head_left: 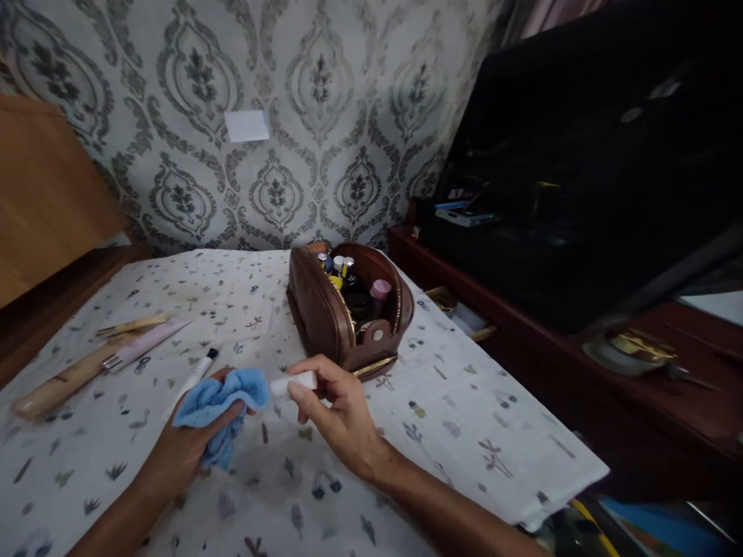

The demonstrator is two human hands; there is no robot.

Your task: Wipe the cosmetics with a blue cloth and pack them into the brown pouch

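A crumpled blue cloth [224, 406] is bunched in my left hand [194, 437], its fingers closed round it. Between the thumb and fingers of my right hand [342, 414] is a small white tube [295, 383], lying sideways with its left end close to the cloth. A brown leather pouch [325, 309] stands unzipped behind my right hand, with several small bottles and a pink-capped item [380, 290] inside. Just behind my left hand lies a white brush-like item with a black tip [200, 367], partly hidden by the hand and cloth.
Several blurred tubes and sticks, including a pink tube [148, 344], lie at the left of the patterned white tabletop [453, 410]. A wooden panel [52, 193] rises at the far left. On the right are a dark red cabinet [522, 309] and a large black screen [592, 170].
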